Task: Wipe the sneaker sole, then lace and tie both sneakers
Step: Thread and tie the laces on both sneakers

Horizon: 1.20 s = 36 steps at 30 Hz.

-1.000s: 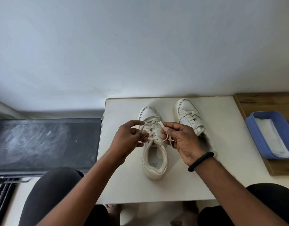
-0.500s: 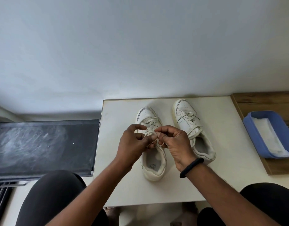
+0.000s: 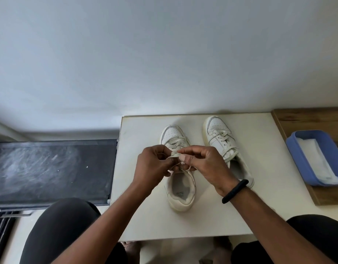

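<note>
As both hands (image 3: 180,164) pinch it, lace (image 3: 174,154) loops

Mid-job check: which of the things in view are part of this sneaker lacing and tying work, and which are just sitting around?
In the job:
- left hand and right hand, both pinching the flat cream shoelace
- white leather sneaker being tied
- second white leather sneaker, laced
- blue plastic tray of white wipes

Lying about:
- black scuffed panel
- brown wooden board
- black wristband
</note>
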Each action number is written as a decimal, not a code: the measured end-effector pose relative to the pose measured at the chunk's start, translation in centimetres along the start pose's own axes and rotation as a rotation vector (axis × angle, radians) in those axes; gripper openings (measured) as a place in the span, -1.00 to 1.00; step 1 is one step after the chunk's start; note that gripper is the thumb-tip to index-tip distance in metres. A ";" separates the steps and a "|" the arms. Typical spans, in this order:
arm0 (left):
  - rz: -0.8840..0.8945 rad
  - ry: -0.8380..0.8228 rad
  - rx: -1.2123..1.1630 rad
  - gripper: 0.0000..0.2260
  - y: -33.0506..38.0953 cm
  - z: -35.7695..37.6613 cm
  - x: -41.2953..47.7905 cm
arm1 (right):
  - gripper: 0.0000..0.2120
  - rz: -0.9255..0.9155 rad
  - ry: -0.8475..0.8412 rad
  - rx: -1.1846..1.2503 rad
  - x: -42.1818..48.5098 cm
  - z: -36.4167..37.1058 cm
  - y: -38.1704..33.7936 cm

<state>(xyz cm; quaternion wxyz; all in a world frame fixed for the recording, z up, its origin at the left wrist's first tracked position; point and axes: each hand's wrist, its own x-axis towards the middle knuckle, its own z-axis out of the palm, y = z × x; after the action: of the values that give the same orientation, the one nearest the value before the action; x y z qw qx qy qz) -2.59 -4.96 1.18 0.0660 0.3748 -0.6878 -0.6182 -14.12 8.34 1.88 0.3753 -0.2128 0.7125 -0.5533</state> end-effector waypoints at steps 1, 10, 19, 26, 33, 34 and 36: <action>0.007 -0.019 0.016 -0.83 0.0 0.0 -0.1 | -0.89 -0.025 0.043 -0.031 0.0 0.3 0.1; -0.128 -0.146 -0.142 -0.79 1.5 -1.9 0.4 | -0.71 0.003 -0.028 -0.109 0.3 -0.5 0.6; 0.102 0.361 0.739 -0.74 0.0 -4.8 1.4 | -0.78 0.013 0.321 -0.470 0.7 -2.5 0.6; 0.337 -0.239 0.800 -0.79 -0.2 -2.6 1.3 | -0.63 -0.258 0.001 -0.930 -0.4 -2.7 -0.4; 0.185 -0.267 0.718 -0.91 0.0 -2.9 1.3 | -0.95 -0.089 -0.110 -1.121 -0.7 -2.5 -1.0; 0.182 -0.262 0.720 -0.90 0.1 -3.1 1.2 | -0.94 -0.078 -0.128 -1.112 -0.8 -2.7 -1.2; 0.180 -0.243 0.722 -0.89 0.2 -3.4 1.2 | -0.86 -0.080 -0.151 -1.082 -0.9 -2.7 -1.2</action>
<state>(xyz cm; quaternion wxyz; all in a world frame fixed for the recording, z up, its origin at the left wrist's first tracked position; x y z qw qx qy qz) -1.63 -8.42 1.73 -0.0980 0.2361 -0.8941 -0.3678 -15.79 10.36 3.58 0.2412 -0.4414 0.8579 -0.1050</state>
